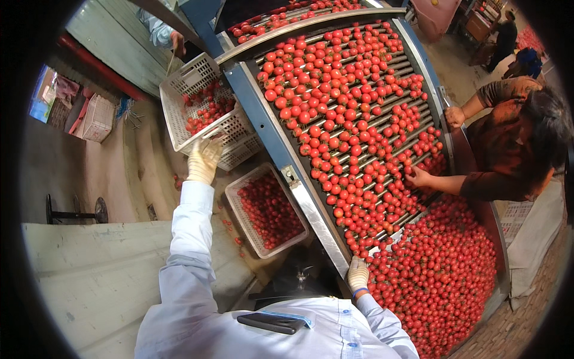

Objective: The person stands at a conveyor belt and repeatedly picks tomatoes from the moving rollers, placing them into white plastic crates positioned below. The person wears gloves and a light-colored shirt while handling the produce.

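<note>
My left hand [205, 157], in a pale striped glove, is at the near rim of a white plastic crate [167, 105] with some tomatoes in it; whether its fingers grip the rim cannot be told. My right hand [358, 274], also gloved, rests at the lower metal edge of a roller conveyor [314, 215], beside the tomatoes. Red tomatoes [341, 112] cover much of the rollers. Below the conveyor's end lies a large heap of tomatoes [439, 269] in a metal-sided bin. A second crate [233, 188] of darker red tomatoes stands low between my arms.
Across the conveyor a co-worker [506, 139] has one hand among the tomatoes and one on the frame. Another person's hand [178, 43] is beyond the white crate. Loose tomatoes [237, 241] lie on the floor. A metal stand [76, 215] is at the left.
</note>
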A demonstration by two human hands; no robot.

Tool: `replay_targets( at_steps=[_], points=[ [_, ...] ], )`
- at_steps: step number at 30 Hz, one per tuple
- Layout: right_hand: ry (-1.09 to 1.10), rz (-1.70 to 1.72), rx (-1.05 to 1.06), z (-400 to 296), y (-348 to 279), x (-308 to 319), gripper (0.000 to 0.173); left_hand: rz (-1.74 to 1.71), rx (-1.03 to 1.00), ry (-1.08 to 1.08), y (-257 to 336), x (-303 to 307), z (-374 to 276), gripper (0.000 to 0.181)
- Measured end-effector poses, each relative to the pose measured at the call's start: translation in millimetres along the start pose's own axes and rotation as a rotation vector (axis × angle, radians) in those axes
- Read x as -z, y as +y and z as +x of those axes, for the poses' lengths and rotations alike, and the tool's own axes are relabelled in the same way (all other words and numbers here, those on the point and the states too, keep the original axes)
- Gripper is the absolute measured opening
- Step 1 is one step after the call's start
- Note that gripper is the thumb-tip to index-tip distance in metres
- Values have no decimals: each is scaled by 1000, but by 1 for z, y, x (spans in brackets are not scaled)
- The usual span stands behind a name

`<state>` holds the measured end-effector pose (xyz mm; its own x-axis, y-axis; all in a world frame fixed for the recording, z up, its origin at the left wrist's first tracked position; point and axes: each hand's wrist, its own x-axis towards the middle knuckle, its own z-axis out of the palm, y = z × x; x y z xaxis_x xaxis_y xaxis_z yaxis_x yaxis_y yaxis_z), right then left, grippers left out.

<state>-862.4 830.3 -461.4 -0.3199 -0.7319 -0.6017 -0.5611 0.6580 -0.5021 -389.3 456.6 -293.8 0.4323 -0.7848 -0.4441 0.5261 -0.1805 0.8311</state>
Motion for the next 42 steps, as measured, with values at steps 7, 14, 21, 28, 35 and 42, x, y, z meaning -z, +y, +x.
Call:
replay_targets(
  at_steps=[7, 14, 21, 28, 35, 42],
  points=[
    [118, -50, -172, -16, -23, 9, 54, 1040, -532, -304, -55, -105, 9, 34],
    [164, -43, -136, -18, -17, 8, 47, 1691, -1071, -351, -43, -245, 73, 34],
    [241, -34, -108, -20, -15, 7, 41, 2280, -926, -113, -40, -320, 131, 32],
    [258, 2, -124, -22, -14, 11, 38, 2357, -782, -23, -55, -349, 130, 33],
    [276, 12, -96, -23, -7, 9, 37, 2213, -737, 58, -62, -330, 148, 38],
    [257, -8, -95, -21, -2, 10, 37, 1856, -1160, -142, -71, -288, 151, 34]
  ],
)
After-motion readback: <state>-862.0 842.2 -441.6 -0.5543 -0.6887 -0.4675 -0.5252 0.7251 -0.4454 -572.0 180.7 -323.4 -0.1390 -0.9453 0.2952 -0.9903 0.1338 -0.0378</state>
